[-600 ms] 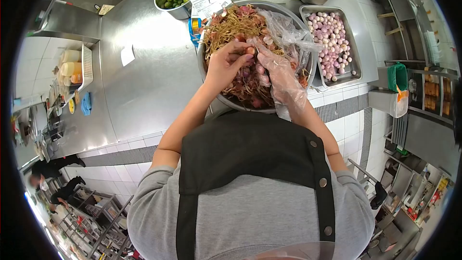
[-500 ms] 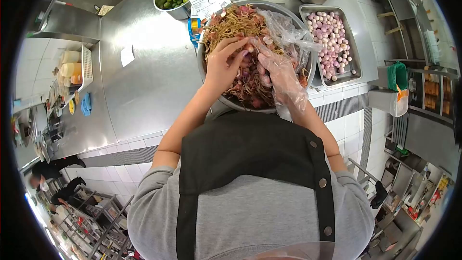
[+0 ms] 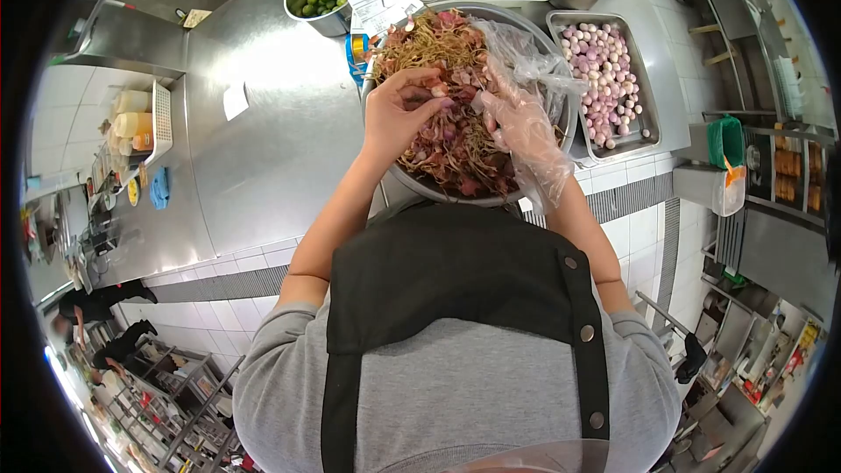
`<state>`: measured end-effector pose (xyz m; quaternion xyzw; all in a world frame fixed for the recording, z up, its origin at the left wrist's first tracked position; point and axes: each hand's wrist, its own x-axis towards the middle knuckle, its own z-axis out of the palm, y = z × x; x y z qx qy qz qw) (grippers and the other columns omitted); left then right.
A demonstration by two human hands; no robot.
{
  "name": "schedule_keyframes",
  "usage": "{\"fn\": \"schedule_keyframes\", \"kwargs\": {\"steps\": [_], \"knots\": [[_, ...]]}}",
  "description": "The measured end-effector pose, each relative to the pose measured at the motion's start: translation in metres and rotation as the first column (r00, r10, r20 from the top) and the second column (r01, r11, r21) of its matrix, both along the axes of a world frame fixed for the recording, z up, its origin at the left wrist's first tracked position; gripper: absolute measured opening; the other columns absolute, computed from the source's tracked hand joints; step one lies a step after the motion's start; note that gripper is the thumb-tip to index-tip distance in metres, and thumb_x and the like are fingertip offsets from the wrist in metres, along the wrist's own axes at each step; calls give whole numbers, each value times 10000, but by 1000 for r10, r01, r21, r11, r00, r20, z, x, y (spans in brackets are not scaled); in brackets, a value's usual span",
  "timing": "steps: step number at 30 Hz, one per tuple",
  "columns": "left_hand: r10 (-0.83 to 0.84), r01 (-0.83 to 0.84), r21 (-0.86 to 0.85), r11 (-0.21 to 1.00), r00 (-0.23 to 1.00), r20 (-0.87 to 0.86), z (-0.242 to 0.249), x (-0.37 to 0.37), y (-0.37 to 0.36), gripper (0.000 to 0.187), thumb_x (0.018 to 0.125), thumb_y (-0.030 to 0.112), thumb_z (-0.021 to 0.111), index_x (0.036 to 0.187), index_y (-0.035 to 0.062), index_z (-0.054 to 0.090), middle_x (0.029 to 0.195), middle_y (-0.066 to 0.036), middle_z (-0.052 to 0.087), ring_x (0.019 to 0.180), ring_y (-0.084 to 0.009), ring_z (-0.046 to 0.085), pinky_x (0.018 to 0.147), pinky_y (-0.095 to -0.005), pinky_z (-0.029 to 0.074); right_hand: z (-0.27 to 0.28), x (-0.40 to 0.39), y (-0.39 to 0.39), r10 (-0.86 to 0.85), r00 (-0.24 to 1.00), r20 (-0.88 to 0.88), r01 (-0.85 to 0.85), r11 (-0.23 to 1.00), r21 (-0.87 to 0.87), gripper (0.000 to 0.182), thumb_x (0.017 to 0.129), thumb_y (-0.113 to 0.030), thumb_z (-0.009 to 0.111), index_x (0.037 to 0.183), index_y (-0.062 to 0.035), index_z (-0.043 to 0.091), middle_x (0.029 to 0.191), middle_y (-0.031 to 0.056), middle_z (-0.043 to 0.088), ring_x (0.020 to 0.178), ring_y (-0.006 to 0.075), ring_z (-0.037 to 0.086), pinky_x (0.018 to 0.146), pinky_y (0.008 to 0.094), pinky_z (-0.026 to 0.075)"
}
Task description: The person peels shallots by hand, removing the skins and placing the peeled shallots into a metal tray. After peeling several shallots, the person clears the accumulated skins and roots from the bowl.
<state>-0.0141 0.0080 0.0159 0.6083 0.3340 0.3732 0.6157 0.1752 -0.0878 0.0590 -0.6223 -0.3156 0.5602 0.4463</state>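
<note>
Two hands (image 3: 392,120) (image 3: 526,136) now further apart, left pinching one shallot (image 3: 439,89), right loosely curled, contents unclear, one basin (image 3: 572,123)

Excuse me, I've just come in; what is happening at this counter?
A bare left hand pinches a small onion-like bulb over a basin of reddish skins and stringy roots. The right hand, in clear plastic, is beside it; whether it holds anything is unclear. Pale bulbs lie in a metal tray to the right.
</note>
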Motion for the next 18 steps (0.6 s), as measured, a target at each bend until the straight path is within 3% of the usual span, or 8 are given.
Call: {"fn": "schedule_keyframes", "kwargs": {"steps": [4, 6, 7, 9, 10, 12, 16, 18], "knots": [[-16, 16, -28, 999, 1000, -2, 0, 3, -2, 312, 853, -94, 727, 1155, -62, 653, 1031, -108, 715, 928, -151, 700, 815, -270, 587, 17, -9, -5, 95, 995, -8, -94, 994, 59, 547, 1028, -172, 547, 1551, -125, 392, 827, -12, 559, 662, 64, 424, 587, 228, 406], [-30, 31, -43, 999, 999, 16, -1, 6, -3, 308, 854, -97, 724, 1153, -65, 658, 1033, -109, 714, 924, -152, 702, 814, -268, 586, 10, -10, -4, 246, 965, 94, -249, 968, 13, 521, 1033, -162, 531, 1529, -62, 406, 1101, 76, 669, 865, 106, 591, 805, 252, 493], [-46, 45, -15, 999, 999, -23, -1, 6, -2, 303, 852, -101, 722, 1148, -65, 665, 1034, -108, 714, 918, -151, 703, 807, -267, 586, 3, -10, -4, 247, 964, 94, -249, 968, 13, 521, 1033, -162, 531, 1529, -62, 406, 1101, 76, 669, 865, 106, 591, 805, 252, 493], [-56, 57, 14, 998, 996, -62, -1, 5, -1, 299, 850, -106, 719, 1142, -65, 673, 1036, -107, 713, 912, -150, 704, 800, -265, 587, -11, -11, -4, 199, 961, 192, -224, 968, 117, 498, 1036, -156, 519, 1504, -15, 421, 1440, 160, 554, 1274, 204, 557, 1092, 304, 395], [-47, 48, 16, 999, 998, -44, -3, 5, 0, 290, 833, -67, 753, 1116, -46, 696, 1017, -93, 724, 887, -131, 703, 788, -256, 587, -14, -10, -3, 200, 961, 192, -225, 967, 118, 498, 1036, -156, 519, 1504, -15, 421, 1440, 160, 554, 1274, 204, 557, 1092, 304, 395], [-41, 41, 17, 999, 999, -23, -3, 5, 0, 283, 816, -29, 787, 1090, -26, 719, 998, -78, 736, 862, -112, 702, 775, -248, 587, -17, -8, -4, 253, 950, 183, -287, 939, 192, 495, 1036, -154, 513, 1488, 25, 420, 1562, 176, 417, 1483, 258, 336, 1206, 338, 244], [-52, 51, -12, 999, 995, -88, 2, 8, 0, 275, 831, -66, 754, 1100, -41, 701, 967, -91, 735, 859, -119, 701, 766, -249, 579, -11, -8, -6, 260, 949, 179, -297, 928, 226, 476, 1035, -147, 511, 1487, -13, 443, 1529, 186, 460, 1460, 276, 379, 1188, 344, 284], [-56, 53, -29, 998, 991, -121, 3, 8, -2, 285, 843, -104, 725, 1120, -52, 685, 970, -102, 725, 865, -128, 697, 762, -248, 573, -9, -12, -7, 192, 914, 358, -292, 922, 252, 450, 1033, -141, 512, 1475, -58, 482, 1513, 194, 479, 1449, 272, 396, 1182, 346, 294]]}}
